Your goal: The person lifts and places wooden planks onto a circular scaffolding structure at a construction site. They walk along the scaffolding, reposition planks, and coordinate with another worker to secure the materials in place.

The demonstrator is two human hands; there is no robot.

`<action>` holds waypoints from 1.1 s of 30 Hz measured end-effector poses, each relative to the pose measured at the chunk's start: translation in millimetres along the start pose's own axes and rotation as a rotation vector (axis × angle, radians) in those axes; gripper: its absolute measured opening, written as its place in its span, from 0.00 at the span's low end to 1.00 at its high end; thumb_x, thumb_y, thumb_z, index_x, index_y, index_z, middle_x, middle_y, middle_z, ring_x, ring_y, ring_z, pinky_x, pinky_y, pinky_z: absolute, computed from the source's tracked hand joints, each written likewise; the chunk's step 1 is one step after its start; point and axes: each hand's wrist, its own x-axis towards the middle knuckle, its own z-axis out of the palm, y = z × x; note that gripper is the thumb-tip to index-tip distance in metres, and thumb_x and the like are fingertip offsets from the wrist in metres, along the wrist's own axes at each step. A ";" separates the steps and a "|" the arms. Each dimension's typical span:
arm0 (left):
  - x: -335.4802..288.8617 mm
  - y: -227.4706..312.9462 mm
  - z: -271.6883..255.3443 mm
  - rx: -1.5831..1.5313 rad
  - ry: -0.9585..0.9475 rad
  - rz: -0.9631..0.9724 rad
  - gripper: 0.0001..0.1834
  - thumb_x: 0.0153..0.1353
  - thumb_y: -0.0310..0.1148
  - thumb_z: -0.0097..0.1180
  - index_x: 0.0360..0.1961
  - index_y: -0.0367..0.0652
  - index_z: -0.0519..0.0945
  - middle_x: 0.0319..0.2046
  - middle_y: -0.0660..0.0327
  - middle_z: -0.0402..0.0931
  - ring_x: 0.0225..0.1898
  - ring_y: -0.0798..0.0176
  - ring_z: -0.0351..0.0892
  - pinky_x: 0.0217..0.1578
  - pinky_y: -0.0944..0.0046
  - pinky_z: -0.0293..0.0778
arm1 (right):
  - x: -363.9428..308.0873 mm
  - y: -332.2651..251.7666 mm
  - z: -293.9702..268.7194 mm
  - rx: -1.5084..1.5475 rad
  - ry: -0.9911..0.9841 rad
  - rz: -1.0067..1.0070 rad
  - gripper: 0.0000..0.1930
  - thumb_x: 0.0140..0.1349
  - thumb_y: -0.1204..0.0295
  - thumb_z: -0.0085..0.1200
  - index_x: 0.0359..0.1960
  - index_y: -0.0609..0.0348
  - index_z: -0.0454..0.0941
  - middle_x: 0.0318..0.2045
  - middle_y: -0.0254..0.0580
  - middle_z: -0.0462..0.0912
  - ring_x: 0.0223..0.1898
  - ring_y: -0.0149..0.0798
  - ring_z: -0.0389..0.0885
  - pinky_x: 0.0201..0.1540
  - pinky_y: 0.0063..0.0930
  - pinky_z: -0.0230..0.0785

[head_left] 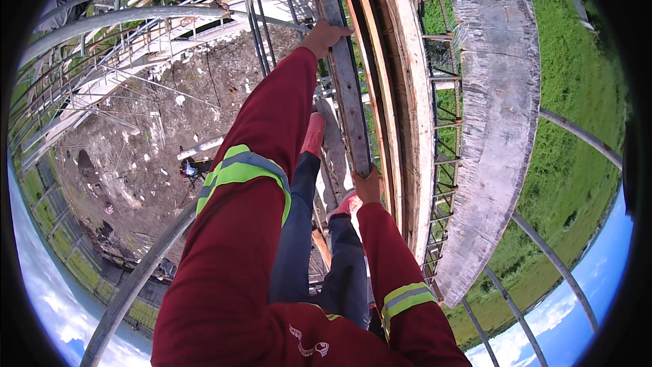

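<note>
A long, narrow, weathered grey timber plank runs lengthwise away from me, just right of my feet. My left hand is closed over its far part, arm stretched out, with a finger or thumb reaching past the right edge. At the plank's near end, my right hand is wrapped around the end, its fingers partly hidden. Directly right of the plank stand brown-edged boards on edge, close to my right hand. Under the left forearm is one reddish shoe; the other shoe is beside the right hand.
A wide grey panel curves along the right, past an open metal lattice. A scaffold pole slants at lower left; more pipes cross at upper left. Bare dirt ground lies far below on the left, grass on the right.
</note>
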 end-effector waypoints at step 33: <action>-413.1 -157.7 -332.3 1.705 0.125 -0.616 0.10 0.56 0.29 0.55 0.40 0.44 0.82 0.39 0.53 0.82 0.42 0.52 0.83 0.39 0.54 0.80 | 12.9 -39.4 -49.5 -0.463 -0.033 -0.047 0.38 0.60 0.68 0.49 0.69 0.61 0.45 0.56 0.67 0.68 0.56 0.59 0.70 0.54 0.47 0.66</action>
